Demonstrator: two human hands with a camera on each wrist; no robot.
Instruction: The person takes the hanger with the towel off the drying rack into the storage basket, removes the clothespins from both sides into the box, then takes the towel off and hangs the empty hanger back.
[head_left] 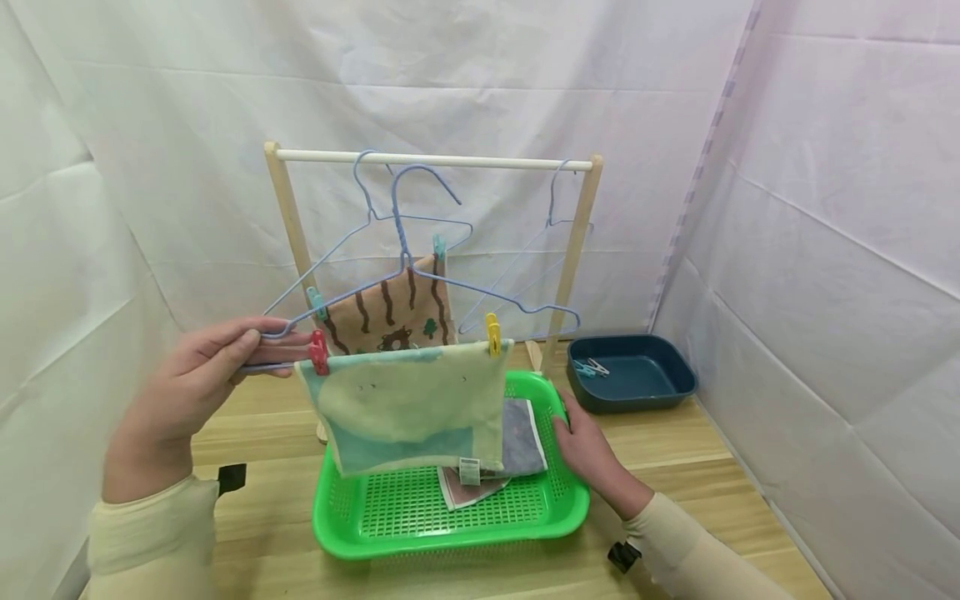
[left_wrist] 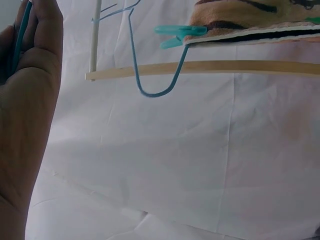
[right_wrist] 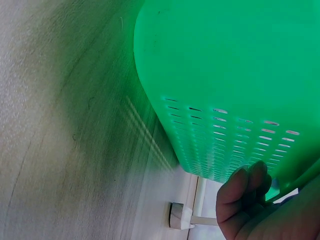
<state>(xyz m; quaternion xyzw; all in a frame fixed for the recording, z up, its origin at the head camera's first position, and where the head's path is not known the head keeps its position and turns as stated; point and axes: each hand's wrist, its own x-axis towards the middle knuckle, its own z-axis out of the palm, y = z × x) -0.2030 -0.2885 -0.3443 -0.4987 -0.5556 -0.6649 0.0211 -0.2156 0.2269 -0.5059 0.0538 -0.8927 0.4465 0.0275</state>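
My left hand (head_left: pixel 198 379) pinches the left end of a blue wire hanger (head_left: pixel 480 290), thumb on the near side, in front of the rack. From its lower wire hangs a pale green and blue cloth (head_left: pixel 405 408), clipped by a red clothespin (head_left: pixel 318 352) at the left and a yellow clothespin (head_left: pixel 492 333) at the right. Below it stands a green plastic basket (head_left: pixel 450 546) with a grey cloth (head_left: pixel 522 437) inside. My right hand (head_left: pixel 588 442) grips the basket's right rim; in the right wrist view its fingers (right_wrist: pixel 235 185) curl beneath that rim.
Behind is a wooden rack with a white bar (head_left: pixel 480 160). On it hang a hanger (head_left: pixel 362 183) with a brown striped cloth (head_left: pixel 360 317) held by teal clothespins (head_left: pixel 439 247), and a bare hanger (head_left: pixel 552 196). A dark blue tub (head_left: pixel 637 400) holding clothespins stands right.
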